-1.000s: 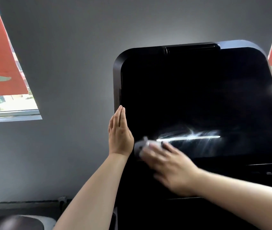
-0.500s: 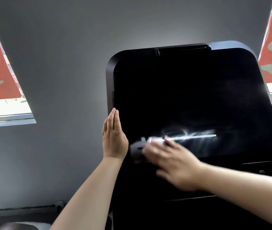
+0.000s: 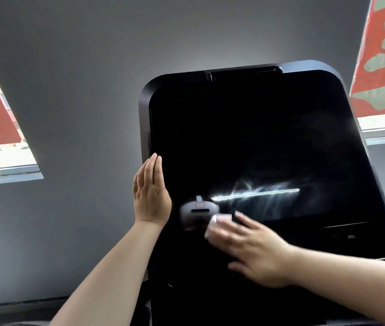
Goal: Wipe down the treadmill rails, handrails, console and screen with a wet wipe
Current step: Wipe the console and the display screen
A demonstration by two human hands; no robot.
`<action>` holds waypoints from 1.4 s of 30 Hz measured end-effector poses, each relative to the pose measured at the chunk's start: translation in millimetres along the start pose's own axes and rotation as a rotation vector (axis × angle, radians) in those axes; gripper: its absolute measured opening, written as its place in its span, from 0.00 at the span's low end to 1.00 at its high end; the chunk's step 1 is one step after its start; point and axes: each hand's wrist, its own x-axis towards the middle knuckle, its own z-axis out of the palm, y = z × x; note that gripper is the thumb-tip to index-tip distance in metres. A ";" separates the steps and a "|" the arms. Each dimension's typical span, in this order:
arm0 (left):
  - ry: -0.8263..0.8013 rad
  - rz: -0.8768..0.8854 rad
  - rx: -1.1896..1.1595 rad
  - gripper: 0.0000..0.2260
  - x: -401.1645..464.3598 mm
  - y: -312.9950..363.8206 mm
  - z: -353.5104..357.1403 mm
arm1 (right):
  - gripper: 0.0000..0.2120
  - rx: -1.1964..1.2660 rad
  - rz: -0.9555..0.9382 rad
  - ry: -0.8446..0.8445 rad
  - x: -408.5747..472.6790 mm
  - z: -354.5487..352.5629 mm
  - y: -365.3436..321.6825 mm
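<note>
The treadmill's big black screen (image 3: 257, 142) fills the middle and right of the head view, tilted back, with a bright streaky reflection across its lower half. My left hand (image 3: 150, 196) lies flat, fingers together, against the screen's left edge. My right hand (image 3: 250, 250) presses a small white wet wipe (image 3: 218, 223) on the lower left part of the glass; most of the wipe is hidden under my fingers. A white headset shape reflected in the glass sits just left of the wipe.
A grey wall (image 3: 69, 90) stands behind the console. Windows with red-and-green banners (image 3: 384, 55) flank it on both sides. A thin slot and small ports (image 3: 346, 231) sit under the screen at lower right.
My right hand has slid the wipe down and to the right across the lower screen. The view has shifted slightly; my left hand stays on the left edge.
</note>
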 end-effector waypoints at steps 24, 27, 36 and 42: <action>-0.355 0.299 0.054 0.23 -118.9 88.3 -13.3 | 0.28 0.216 0.844 0.090 6.8 -13.3 81.2; -0.350 0.243 0.044 0.23 -116.0 94.5 -12.8 | 0.28 0.180 0.553 0.163 3.2 6.8 18.8; -0.379 0.194 0.050 0.22 -116.2 114.5 -16.1 | 0.31 0.126 0.842 0.077 -59.5 -0.5 99.1; -0.402 0.146 0.067 0.22 -113.5 129.9 -13.6 | 0.28 0.166 0.508 0.120 -55.8 14.6 15.7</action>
